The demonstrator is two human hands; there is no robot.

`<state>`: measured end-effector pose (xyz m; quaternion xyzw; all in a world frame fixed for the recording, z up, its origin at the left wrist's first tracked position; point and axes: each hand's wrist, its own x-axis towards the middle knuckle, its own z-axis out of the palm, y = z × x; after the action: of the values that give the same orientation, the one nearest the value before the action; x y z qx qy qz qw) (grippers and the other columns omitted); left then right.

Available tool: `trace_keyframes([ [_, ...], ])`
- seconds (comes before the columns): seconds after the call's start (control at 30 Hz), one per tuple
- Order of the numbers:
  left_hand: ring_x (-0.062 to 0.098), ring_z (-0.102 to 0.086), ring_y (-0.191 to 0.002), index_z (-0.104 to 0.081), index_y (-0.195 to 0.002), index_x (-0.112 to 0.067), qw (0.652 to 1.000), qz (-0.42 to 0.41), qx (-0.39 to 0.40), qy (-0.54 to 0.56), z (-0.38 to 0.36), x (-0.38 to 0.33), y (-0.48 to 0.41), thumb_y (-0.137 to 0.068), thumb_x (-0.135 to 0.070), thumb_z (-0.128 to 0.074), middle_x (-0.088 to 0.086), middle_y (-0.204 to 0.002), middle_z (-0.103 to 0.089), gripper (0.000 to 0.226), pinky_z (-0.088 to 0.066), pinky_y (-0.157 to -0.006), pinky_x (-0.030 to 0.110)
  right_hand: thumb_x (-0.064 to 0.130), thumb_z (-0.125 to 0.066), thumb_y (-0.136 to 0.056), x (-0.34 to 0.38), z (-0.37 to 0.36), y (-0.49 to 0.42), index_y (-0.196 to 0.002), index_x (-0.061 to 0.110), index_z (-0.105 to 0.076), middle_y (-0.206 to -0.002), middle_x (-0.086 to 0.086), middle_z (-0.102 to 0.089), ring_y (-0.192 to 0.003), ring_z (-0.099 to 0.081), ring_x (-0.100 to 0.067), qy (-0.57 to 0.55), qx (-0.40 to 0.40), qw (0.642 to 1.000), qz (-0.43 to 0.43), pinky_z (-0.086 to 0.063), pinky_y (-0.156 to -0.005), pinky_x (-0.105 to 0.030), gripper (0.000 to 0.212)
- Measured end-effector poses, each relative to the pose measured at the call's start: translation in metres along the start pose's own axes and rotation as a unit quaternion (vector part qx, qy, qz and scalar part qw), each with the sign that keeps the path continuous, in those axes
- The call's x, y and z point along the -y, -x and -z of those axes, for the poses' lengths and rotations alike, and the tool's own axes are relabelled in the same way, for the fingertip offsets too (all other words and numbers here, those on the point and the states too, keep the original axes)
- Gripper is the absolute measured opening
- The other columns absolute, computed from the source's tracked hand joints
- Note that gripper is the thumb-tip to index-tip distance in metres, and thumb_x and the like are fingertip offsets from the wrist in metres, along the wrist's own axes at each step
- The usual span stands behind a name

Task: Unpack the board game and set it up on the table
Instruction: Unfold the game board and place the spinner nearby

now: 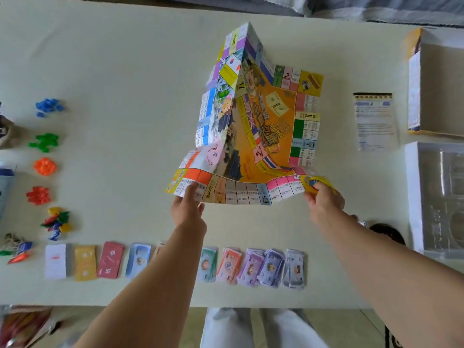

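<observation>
Your left hand (188, 202) pinched the near edge of the paper game board (253, 126) by its orange squares, thumb on top, and your right hand (324, 199) pinched the near yellow corner, probably so you could pull the creased sheet open and lay it flat. The board reached away from both hands toward the upper middle of the frame, half unfolded, its far panels tented above the worktop (125, 71). Stacks of cards and play money (251, 267) lined the lower edge, coloured pieces (45, 167) sat at the left, and the empty box (439, 86) lay at the upper right, keeping the centre free for the board
</observation>
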<state>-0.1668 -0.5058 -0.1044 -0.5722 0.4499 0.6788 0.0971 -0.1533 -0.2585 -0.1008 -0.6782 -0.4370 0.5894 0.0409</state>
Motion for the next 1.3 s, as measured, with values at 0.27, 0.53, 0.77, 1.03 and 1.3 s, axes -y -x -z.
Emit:
trace_keyframes([
  [0.27,0.015,-0.067,-0.074,-0.062,-0.094,-0.015,0.988,0.103,0.117,-0.008,-0.017,0.003,0.010,-0.084,-0.012,-0.071,0.003,-0.083,-0.071,0.014,-0.058,-0.067,0.027,0.040,-0.062,-0.090,-0.041,-0.020,0.036,-0.113,0.015,-0.057,-0.122,-0.020,-0.052,-0.120,-0.050,-0.028,0.074,0.226,0.949,-0.207,-0.048,-0.094,-0.036,0.035],
  [0.53,0.014,-0.071,-0.069,-0.066,-0.093,-0.011,0.972,0.132,0.194,-0.018,-0.015,0.008,0.007,-0.083,-0.008,-0.070,0.006,-0.084,-0.073,0.011,-0.059,-0.064,0.023,0.061,-0.060,-0.082,-0.070,-0.052,0.061,-0.103,0.010,-0.058,-0.073,-0.003,-0.053,-0.073,-0.052,-0.014,0.030,0.343,0.883,-0.319,-0.041,-0.081,-0.029,0.055],
  [0.77,0.014,-0.064,-0.089,-0.063,-0.099,-0.019,0.977,0.104,0.188,0.003,-0.013,-0.002,-0.008,-0.087,-0.018,-0.066,0.002,-0.095,-0.070,0.012,-0.048,-0.077,0.027,-0.003,-0.058,-0.089,-0.056,-0.075,0.058,-0.097,0.003,-0.057,-0.077,-0.012,-0.068,-0.078,-0.063,-0.019,0.020,0.229,0.947,-0.225,-0.052,-0.069,-0.028,0.010],
  [1.03,0.022,-0.067,-0.081,-0.068,-0.102,-0.010,0.990,0.047,0.129,-0.014,-0.008,-0.030,-0.025,-0.084,-0.014,-0.069,0.010,-0.094,-0.071,0.018,-0.055,-0.075,0.030,-0.010,-0.059,-0.080,-0.037,-0.065,0.018,-0.095,0.017,-0.043,-0.105,-0.013,-0.061,-0.096,-0.062,-0.026,0.223,0.130,0.966,0.020,-0.055,-0.079,-0.036,0.036],
  [1.3,0.008,-0.059,-0.059,-0.064,-0.076,-0.014,0.978,0.006,0.111,-0.178,0.021,-0.010,-0.024,-0.088,-0.006,-0.059,-0.003,-0.064,-0.066,0.015,-0.048,-0.071,0.025,-0.006,-0.056,-0.083,-0.016,-0.089,0.012,-0.137,0.010,-0.036,-0.109,0.000,-0.045,-0.100,-0.052,-0.020,0.274,0.115,0.938,0.179,-0.046,-0.085,-0.022,0.059],
])
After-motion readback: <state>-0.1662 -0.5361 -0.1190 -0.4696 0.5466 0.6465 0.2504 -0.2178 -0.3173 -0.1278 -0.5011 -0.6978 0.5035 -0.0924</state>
